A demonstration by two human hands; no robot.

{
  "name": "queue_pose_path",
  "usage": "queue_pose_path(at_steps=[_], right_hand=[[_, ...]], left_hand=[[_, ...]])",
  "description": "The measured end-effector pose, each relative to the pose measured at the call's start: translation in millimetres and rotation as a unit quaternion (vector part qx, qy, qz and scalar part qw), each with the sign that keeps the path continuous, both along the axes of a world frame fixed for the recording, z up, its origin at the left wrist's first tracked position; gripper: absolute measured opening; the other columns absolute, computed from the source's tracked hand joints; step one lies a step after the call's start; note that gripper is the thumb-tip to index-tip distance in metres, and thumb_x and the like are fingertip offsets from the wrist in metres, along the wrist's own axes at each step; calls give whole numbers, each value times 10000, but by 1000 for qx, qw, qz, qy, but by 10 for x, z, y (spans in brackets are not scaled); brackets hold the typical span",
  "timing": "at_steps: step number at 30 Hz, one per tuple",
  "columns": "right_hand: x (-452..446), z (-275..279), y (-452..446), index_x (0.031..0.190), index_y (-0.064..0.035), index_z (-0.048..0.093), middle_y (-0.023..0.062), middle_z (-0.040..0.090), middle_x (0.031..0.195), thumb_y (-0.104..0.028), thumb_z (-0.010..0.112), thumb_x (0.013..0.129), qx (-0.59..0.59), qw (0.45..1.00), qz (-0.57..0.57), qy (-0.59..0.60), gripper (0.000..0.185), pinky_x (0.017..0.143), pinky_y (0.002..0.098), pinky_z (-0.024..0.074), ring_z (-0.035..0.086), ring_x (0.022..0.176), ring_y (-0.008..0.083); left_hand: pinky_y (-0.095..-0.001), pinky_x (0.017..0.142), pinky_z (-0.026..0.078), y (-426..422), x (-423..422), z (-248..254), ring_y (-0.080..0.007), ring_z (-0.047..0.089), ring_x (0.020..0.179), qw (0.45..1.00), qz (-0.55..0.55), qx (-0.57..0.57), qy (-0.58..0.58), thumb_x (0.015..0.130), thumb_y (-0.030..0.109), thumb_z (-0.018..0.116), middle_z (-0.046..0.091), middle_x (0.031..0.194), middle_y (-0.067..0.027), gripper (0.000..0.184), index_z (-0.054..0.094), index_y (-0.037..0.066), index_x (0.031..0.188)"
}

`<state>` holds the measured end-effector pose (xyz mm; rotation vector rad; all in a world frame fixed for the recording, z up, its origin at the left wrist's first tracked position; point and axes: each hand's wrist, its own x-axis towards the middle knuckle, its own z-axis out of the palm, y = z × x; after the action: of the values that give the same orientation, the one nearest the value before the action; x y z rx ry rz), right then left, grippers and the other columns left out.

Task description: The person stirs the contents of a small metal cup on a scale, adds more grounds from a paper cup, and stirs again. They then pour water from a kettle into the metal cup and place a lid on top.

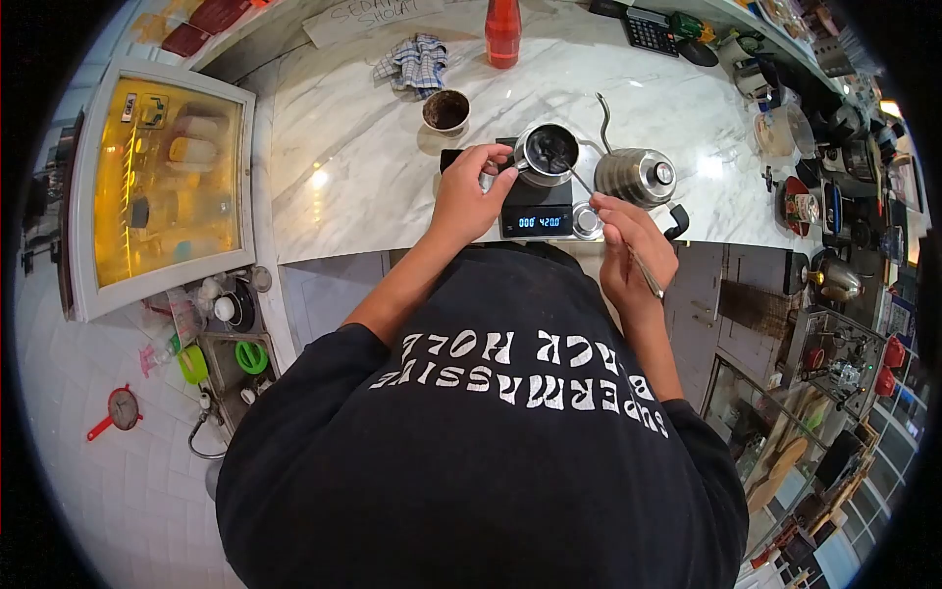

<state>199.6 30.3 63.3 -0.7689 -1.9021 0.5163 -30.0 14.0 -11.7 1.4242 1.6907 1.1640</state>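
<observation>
A steel cup (530, 173) with dark contents stands on a black digital scale (538, 208), whose lit display reads 420.0. My left hand (471, 191) is closed on the cup's handle at its left side. In my right hand (633, 245) is a long metal spoon (584, 181), its far end down inside the cup; the tip is hidden in the dark contents. Right of the cup is a steel gooseneck kettle (633, 177). A bowl (446, 111) with dark residue inside sits to the upper left of the scale.
On the marble counter (343, 147) lie a checkered cloth (416, 63), a red bottle (502, 37) and a calculator (652, 31). Containers (783, 131) crowd the right edge. At the left are a yellow-lit glass-door unit (167, 182) and a sink (228, 378).
</observation>
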Motion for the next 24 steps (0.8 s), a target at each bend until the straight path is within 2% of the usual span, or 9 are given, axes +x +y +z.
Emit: queue_pose_path(at_steps=[5,8,12,24], right_hand=[[4,12,71,958,44,676,201,746,972,12,689,913,-11,999,-30,-2,57,749,330,579,743,849,304],[85,22,43,960,46,679,198,746,971,19,682,915,-14,1000,-11,-3,53,756,325,577,743,855,301],[-16,44,41,960,45,675,203,744,985,6,675,926,-1,1000,19,-14,52,761,328,579,744,866,300],[-1,37,43,990,43,666,203,742,1006,11,673,927,-15,1000,14,-23,71,775,333,580,744,887,300]], left_hand=[[-306,726,513,10,-12,-12,-165,634,837,999,-11,-15,30,915,166,713,706,1032,-80,248,700,34,1125],[-309,717,519,3,-1,1,-174,635,826,999,-17,-23,30,917,170,710,705,1027,-88,252,697,30,1126],[-316,723,521,4,19,-40,-190,656,838,999,-23,-24,25,917,167,710,704,1028,-99,250,693,24,1121],[-332,741,524,25,5,-52,-220,685,867,999,-26,-19,35,915,162,714,699,1022,-120,236,692,22,1105]])
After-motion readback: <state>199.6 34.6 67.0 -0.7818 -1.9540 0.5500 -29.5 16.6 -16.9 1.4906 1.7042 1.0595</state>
